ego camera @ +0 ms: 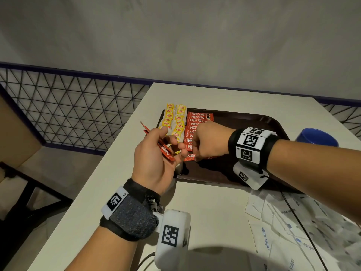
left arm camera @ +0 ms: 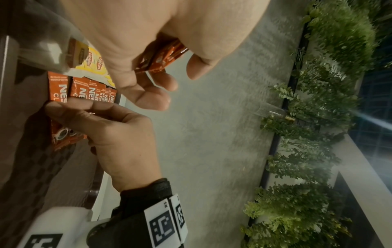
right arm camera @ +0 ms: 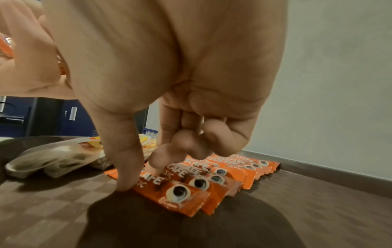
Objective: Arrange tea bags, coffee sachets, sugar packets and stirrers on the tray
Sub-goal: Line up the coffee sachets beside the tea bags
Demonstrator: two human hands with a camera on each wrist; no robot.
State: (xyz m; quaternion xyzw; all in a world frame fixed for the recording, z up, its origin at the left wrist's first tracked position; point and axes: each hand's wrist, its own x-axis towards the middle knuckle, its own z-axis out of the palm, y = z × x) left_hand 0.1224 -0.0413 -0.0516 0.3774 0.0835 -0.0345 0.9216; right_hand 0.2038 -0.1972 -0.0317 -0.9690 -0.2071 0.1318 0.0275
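A dark brown tray (ego camera: pixel 254 122) lies on the white table. On its left side stand two columns of yellow tea bags (ego camera: pixel 173 120), and beside them a row of red coffee sachets (ego camera: pixel 198 119) overlaps toward me. My right hand (ego camera: pixel 197 151) reaches down onto the nearest coffee sachet (right arm camera: pixel 176 193). Its thumb and index finger (right arm camera: pixel 157 161) pinch that sachet's left end against the tray (right arm camera: pixel 53 209). My left hand (ego camera: pixel 168 145) hovers over the tray's left edge and grips a small bundle of coffee sachets (left arm camera: pixel 163 57) between thumb and fingers.
White sugar packets (ego camera: pixel 283 222) lie scattered on the table near right. A blue cup (ego camera: pixel 316 136) stands at the tray's right edge. A black cable crosses the sugar packets. The table's left edge drops off beside a wire-mesh railing (ego camera: pixel 68 106).
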